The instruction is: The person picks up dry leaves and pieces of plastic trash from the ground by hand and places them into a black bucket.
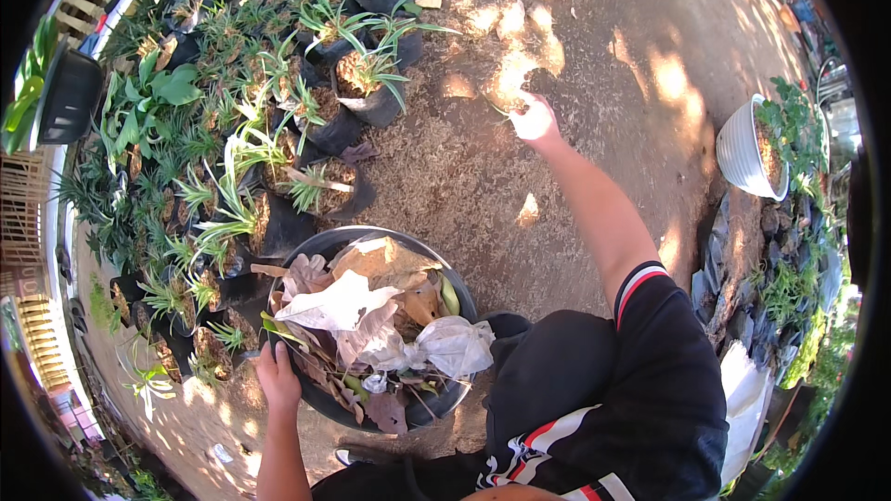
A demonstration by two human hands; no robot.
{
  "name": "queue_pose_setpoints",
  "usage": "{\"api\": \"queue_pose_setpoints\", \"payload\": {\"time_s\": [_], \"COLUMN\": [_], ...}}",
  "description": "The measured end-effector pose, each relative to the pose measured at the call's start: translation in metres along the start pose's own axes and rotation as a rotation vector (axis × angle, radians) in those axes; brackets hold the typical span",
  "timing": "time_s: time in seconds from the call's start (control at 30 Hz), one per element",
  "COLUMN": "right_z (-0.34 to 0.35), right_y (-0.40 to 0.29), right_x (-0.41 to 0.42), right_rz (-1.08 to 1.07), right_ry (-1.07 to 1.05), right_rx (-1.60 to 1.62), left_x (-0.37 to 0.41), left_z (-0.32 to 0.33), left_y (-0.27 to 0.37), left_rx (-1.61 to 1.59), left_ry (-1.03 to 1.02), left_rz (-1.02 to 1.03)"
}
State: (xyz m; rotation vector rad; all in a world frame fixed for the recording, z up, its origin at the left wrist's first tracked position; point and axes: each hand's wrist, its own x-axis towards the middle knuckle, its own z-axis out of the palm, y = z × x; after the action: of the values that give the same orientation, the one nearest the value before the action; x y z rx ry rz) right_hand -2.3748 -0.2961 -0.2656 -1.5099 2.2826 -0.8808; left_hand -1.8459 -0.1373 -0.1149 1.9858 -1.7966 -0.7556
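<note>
A round black plastic basin stands low in front of me, heaped with dry brown leaves, a few green ones and a crumpled whitish plastic bag. My left hand grips its rim on the near left side. Out ahead, my right arm stretches to the dirt ground, where my right hand has its fingertips at a sunlit dry leaf. Strong glare washes out those fingers and the leaf, so whether they are closed on it is unclear.
Rows of spider plants in black polybags fill the left. A white ribbed pot holds a leafy plant at right. Other fallen leaves lie on the dirt. A dark planter stands at far left.
</note>
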Motion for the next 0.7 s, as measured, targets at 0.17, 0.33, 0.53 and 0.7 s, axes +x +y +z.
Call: {"api": "queue_pose_setpoints", "payload": {"time_s": [0.17, 0.33, 0.53, 0.7], "right_z": [0.02, 0.027, 0.048, 0.058], "right_y": [0.006, 0.021, 0.029, 0.009], "right_x": [0.032, 0.084, 0.142, 0.169], "right_rz": [-0.029, 0.069, 0.202, 0.325], "right_ry": [-0.022, -0.02, -0.083, -0.181], "right_rx": [-0.022, 0.102, 0.255, 0.063], "left_x": [0.004, -0.005, -0.008, -0.015], "left_z": [0.014, 0.03, 0.032, 0.03], "left_y": [0.005, 0.018, 0.015, 0.021], "left_rx": [-0.186, -0.049, -0.046, 0.127], "left_ry": [-0.035, 0.067, 0.081, 0.146], "left_rz": [-0.116, -0.308, -0.364, -0.418]}}
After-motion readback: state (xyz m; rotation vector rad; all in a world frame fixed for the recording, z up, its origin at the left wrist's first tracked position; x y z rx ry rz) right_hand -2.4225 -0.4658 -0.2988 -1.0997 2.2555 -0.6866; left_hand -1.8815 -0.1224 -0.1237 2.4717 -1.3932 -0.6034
